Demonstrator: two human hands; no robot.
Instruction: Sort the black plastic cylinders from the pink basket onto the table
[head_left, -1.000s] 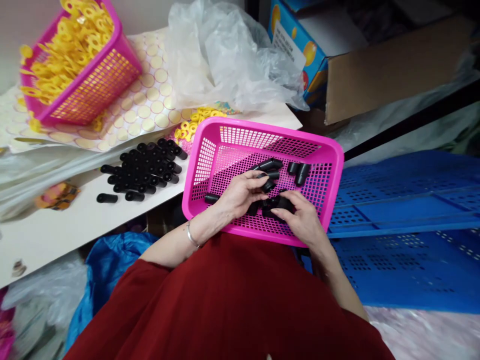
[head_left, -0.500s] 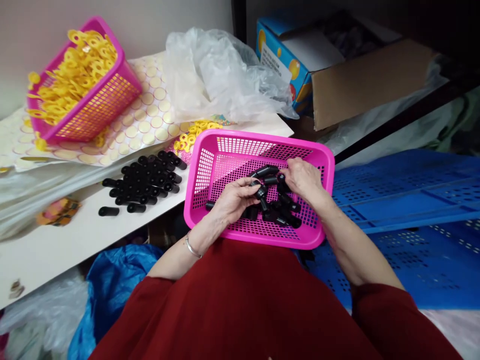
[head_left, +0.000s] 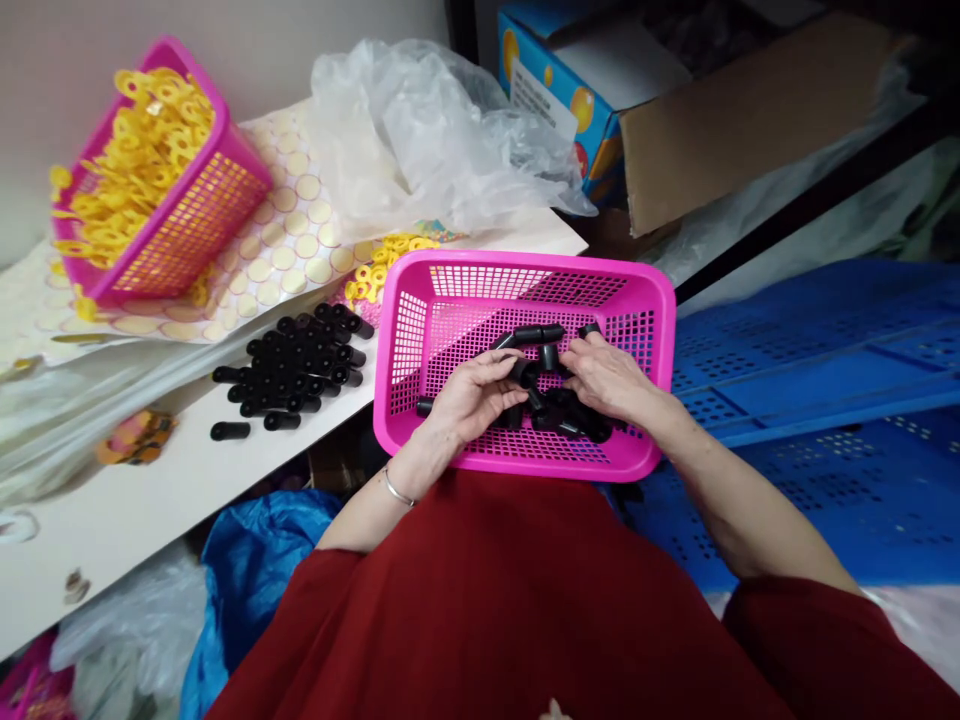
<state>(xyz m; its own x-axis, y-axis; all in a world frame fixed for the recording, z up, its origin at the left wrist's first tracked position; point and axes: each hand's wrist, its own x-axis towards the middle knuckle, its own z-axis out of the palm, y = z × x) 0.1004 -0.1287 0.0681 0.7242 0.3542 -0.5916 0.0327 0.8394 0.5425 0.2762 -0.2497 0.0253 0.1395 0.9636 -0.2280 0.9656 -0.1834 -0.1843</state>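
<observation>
A pink mesh basket point(head_left: 517, 470) rests against the front of the red garment, with several black cylindrical pieces point(head_left: 570, 415) inside. Over its middle, my left hand point(head_left: 480, 393) holds a black cylinder point(head_left: 523, 372) between thumb and fingers. My right hand point(head_left: 609, 378) reaches into the right half of the basket, its fingers bent down among the black pieces; what its fingertips touch is too hidden to make out. A cluster of similar black cylinders point(head_left: 300, 362) lies on the white shelf left of the basket.
A second pink basket point(head_left: 199, 225) full of yellow ring-shaped pieces point(head_left: 142, 160) stands at the upper left. Clear plastic bags point(head_left: 435, 130) and an open cardboard box point(head_left: 600, 110) lie behind. Blue perforated trays point(head_left: 825, 350) are at the right.
My left hand has turned slightly, and its lower fingers are more spread around the black piece. My right hand has moved down a little in the basket. The camera view has shifted slightly.
</observation>
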